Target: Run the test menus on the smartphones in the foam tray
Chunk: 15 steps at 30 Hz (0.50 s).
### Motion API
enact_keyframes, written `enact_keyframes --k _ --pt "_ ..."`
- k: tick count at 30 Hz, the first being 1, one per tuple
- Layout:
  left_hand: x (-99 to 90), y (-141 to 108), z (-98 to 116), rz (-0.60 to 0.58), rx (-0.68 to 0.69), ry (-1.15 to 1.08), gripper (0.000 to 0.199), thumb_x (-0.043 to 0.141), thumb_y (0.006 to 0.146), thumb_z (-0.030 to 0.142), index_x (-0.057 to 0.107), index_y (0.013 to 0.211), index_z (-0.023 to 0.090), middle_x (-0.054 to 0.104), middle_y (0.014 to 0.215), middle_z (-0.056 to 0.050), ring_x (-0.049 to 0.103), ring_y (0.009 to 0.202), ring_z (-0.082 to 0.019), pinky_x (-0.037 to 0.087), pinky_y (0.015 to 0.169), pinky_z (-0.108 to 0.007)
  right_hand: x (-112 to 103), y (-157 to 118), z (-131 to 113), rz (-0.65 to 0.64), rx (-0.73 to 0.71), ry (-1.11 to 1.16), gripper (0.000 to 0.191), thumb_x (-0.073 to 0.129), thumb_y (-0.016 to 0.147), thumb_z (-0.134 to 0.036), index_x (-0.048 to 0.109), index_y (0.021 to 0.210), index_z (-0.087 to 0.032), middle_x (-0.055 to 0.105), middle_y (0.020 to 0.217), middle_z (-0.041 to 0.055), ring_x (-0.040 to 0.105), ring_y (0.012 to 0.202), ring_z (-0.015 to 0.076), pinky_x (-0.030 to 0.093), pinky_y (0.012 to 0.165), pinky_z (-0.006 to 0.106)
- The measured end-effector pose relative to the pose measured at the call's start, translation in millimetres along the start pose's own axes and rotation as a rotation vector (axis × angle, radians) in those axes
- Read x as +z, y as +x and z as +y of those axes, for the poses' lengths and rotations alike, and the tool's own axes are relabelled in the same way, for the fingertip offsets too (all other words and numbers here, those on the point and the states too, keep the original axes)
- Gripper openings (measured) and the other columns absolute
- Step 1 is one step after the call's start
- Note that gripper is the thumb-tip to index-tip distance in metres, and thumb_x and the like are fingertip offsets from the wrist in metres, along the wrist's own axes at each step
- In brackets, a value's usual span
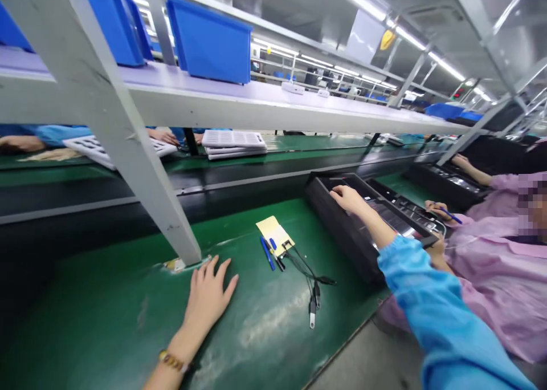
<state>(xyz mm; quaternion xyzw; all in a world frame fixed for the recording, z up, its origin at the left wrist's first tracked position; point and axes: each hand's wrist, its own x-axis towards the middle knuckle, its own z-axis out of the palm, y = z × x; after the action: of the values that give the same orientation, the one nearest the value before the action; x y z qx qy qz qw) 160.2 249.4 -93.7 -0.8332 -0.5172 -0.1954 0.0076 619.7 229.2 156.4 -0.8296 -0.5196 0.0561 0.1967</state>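
My left hand [206, 295] rests flat on the green work surface [141, 321], fingers spread, with nothing in it. It lies just beside the foot of a white metal post [164, 207]. My right hand [349, 199], in a blue sleeve [431, 299], reaches over the near wall of a black box [342, 236]. Its fingers are bent down inside; what they hold, if anything, is hidden. Dark flat items [387, 213] show in the box. Between my hands lie a yellow paper [273, 233], a blue pen [267, 254], a black pen [280, 263] and black cables [305, 270] with plugs.
A co-worker in a pink garment [504, 264] sits at right, a blue pen [452, 215] in one hand. Another black box [448, 182] stands beyond. Overhead runs a shelf [256, 102] bearing blue bins [209, 39]. White slotted trays [233, 142] lie across the line.
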Motion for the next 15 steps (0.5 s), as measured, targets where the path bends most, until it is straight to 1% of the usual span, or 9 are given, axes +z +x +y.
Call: enact_keyframes --k 1,3,6,9,12,15 --pt "3.8 8.8 7.0 0.027 -0.010 -0.005 0.055 0.047 0.105 0.048 0.069 0.146 0.019 0.058 0.154 -0.021 0.049 0.146 -0.041 0.037 0.126 -0.063 4.5 22.8 0.6 -0.012 0.055 -0.029 0.039 0.068 0.105 -0.043 0.067 0.135 -0.019 0.068 0.138 0.0113 0.069 0.119 0.0244 0.061 0.102 0.047" --pt "9.5 16.5 12.2 0.070 -0.020 -0.031 0.052 0.049 0.105 0.047 0.070 0.145 0.020 0.061 0.152 -0.019 0.049 0.146 -0.040 0.036 0.127 -0.062 14.3 58.1 0.7 -0.030 0.150 -0.082 0.043 0.070 0.104 -0.044 0.065 0.138 -0.019 0.066 0.140 0.0112 0.069 0.119 0.0252 0.062 0.101 0.048" --pt "14.3 13.3 5.0 0.083 0.014 -0.090 0.051 0.052 0.104 0.049 0.072 0.142 0.020 0.062 0.152 -0.016 0.051 0.144 -0.038 0.040 0.126 -0.058 26.3 91.4 4.0 -0.055 0.261 -0.146 0.045 0.070 0.103 -0.043 0.064 0.139 -0.018 0.066 0.140 0.0125 0.069 0.120 0.0257 0.061 0.101 0.048" --pt "14.9 8.7 -0.9 0.081 0.016 -0.096 0.051 0.052 0.104 0.050 0.073 0.140 0.021 0.063 0.153 -0.014 0.052 0.144 -0.038 0.042 0.123 -0.057 30.7 113.8 12.9 -0.107 0.343 -0.176 0.045 0.071 0.103 -0.043 0.064 0.139 -0.017 0.066 0.140 0.0125 0.069 0.120 0.0258 0.061 0.102 0.049" --pt "12.9 9.4 2.4 0.091 -0.011 -0.074 0.049 0.049 0.104 0.047 0.074 0.139 0.023 0.065 0.151 -0.014 0.053 0.142 -0.038 0.044 0.121 -0.058 30.1 130.0 23.4 -0.168 0.401 -0.166 0.045 0.071 0.103 -0.044 0.065 0.139 -0.017 0.066 0.139 0.0117 0.069 0.120 0.0262 0.061 0.101 0.049" --pt "12.2 11.6 6.6 0.102 -0.023 -0.073 0.049 0.049 0.103 0.048 0.075 0.137 0.023 0.066 0.149 -0.014 0.054 0.140 -0.038 0.045 0.119 -0.059 29.6 138.5 30.7 -0.204 0.431 -0.123 0.045 0.071 0.103 -0.045 0.065 0.138 -0.017 0.067 0.138 0.0109 0.069 0.119 0.0271 0.062 0.100 0.048"
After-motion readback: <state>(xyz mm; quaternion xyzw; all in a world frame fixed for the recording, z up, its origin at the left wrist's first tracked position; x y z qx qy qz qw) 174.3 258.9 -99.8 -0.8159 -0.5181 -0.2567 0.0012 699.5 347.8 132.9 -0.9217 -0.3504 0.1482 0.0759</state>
